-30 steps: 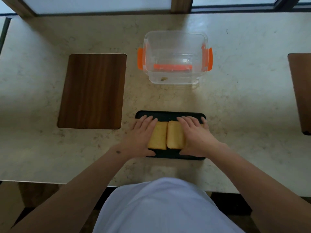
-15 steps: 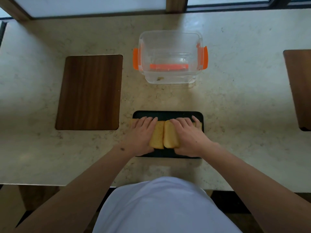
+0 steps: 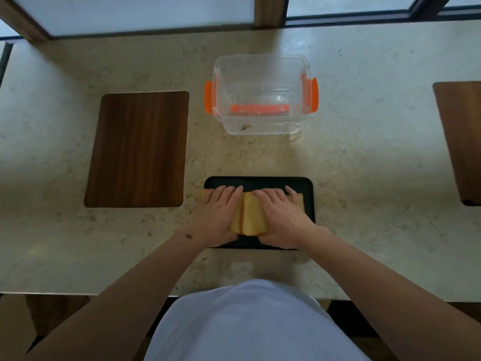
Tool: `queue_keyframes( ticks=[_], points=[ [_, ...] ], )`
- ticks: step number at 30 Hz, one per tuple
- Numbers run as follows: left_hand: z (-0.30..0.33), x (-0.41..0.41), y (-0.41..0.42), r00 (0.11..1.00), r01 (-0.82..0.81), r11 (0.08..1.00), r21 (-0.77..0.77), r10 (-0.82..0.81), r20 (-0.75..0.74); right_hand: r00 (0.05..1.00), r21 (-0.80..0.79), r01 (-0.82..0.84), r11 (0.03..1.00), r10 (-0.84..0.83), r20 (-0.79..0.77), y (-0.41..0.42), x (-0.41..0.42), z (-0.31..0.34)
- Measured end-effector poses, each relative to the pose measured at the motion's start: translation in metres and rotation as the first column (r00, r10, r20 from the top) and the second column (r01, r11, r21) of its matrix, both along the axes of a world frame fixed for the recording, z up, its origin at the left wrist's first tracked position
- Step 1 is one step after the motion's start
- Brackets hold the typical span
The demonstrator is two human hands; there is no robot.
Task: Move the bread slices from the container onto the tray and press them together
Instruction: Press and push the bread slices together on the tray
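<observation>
— Bread slices (image 3: 251, 214) sit on the black tray (image 3: 260, 181), lower centre of the frame, now overlapping more than a second ago.

— And the hands?

— Left hand (image 3: 217, 216) and right hand (image 3: 282, 218) have closed inward, fingers flat, pressing the bread. The clear container (image 3: 260, 71) stays above on the counter (image 3: 364, 152).

No text, labels, brands or numbers could be read anywhere. Container (image 3: 260, 95) was clear plastic with plain orange clips, no print seen. Tray (image 3: 260, 181) was plain black. Counter (image 3: 364, 157) and wood boards (image 3: 138, 149) carried no markings.
</observation>
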State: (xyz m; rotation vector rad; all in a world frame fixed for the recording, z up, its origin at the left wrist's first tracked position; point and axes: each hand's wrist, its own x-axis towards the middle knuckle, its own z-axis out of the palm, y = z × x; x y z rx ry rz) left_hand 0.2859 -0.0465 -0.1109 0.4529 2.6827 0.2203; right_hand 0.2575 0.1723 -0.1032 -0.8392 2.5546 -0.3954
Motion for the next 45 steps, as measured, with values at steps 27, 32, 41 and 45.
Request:
queue_keyframes(
  ticks=[27,32,41,45],
  points=[
    [0.011,-0.012,0.033,0.994,0.109,0.993,0.039,-0.109,0.017,0.996,0.191,0.085,0.978,-0.09,0.017,0.073,-0.003,0.005],
    [0.01,-0.011,0.032,0.996,0.091,0.995,0.042,-0.092,0.011,0.995,0.174,0.092,0.98,-0.097,0.02,0.072,-0.001,0.004],
    [0.007,-0.014,0.037,0.996,0.089,0.993,0.081,-0.086,-0.038,0.993,0.14,0.114,0.984,-0.116,0.012,0.068,0.002,0.001],
    [0.009,-0.013,0.036,0.996,0.086,0.993,0.084,-0.087,0.005,0.99,0.144,0.132,0.981,-0.138,0.032,0.07,0.001,0.002]
  ],
)
